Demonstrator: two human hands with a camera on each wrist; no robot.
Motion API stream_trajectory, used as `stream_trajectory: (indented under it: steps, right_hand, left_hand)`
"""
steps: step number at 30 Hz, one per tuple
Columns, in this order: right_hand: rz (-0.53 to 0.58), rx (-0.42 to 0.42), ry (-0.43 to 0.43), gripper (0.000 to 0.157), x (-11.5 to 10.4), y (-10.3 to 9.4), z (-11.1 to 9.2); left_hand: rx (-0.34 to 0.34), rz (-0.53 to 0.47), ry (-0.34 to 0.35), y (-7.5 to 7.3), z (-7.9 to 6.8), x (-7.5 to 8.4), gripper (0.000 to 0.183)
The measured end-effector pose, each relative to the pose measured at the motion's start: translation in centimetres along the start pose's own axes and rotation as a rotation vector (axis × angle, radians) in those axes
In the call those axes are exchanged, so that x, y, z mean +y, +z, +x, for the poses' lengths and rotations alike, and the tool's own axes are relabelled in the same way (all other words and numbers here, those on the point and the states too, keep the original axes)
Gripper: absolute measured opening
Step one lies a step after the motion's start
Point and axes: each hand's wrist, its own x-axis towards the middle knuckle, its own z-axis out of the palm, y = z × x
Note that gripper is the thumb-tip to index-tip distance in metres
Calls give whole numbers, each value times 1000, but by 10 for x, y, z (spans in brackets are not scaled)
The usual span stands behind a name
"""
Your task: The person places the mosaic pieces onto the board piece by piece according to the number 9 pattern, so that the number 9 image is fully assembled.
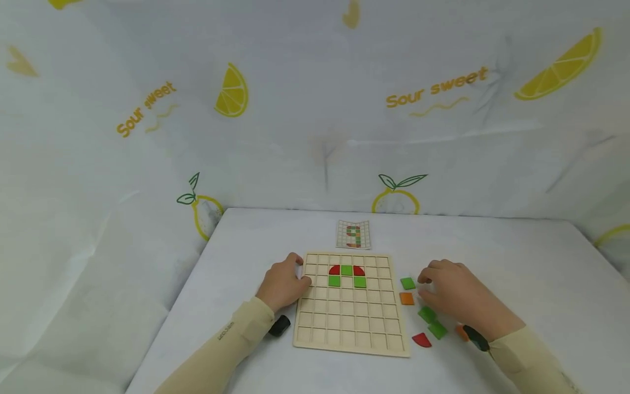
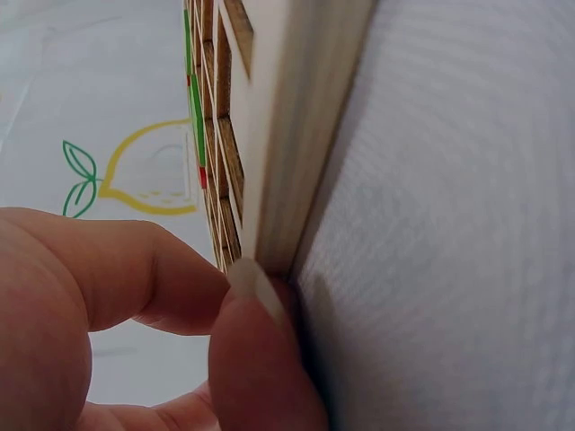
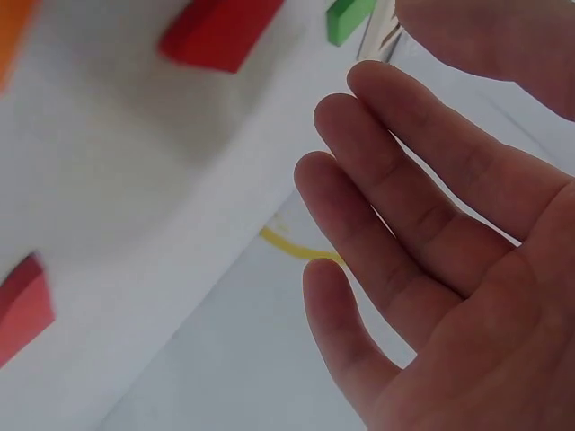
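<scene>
A square wooden grid board (image 1: 320,306) lies on the table, with green squares (image 1: 346,270) and red quarter-round tiles (image 1: 359,270) set in its upper cells. My left hand (image 1: 283,283) grips the board's left edge, the thumb near the rim in the left wrist view. Over the table right of the board is my right hand (image 1: 450,287), its fingers loosely extended (image 3: 422,206) and holding nothing. Nearest to it are a loose green square (image 1: 407,283) and an orange square (image 1: 406,298).
Behind the board lies a small pattern card (image 1: 353,235) with a coloured figure. More green tiles (image 1: 437,329), a red quarter-round tile (image 1: 421,340) and an orange tile (image 1: 461,332) partly hidden by the right wrist lie right of the board. A printed cloth (image 1: 305,109) hangs behind the table.
</scene>
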Motion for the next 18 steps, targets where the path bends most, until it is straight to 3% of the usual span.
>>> stream_trajectory:
  steps: [7, 18]
  right_hand:
    - [-12, -73, 95, 19, 8, -1, -16]
    - [-40, -80, 100, 19, 20, 7, -31]
  left_hand:
    - [0, 7, 3, 1, 2, -5, 47]
    - [5, 17, 14, 0, 1, -3, 46]
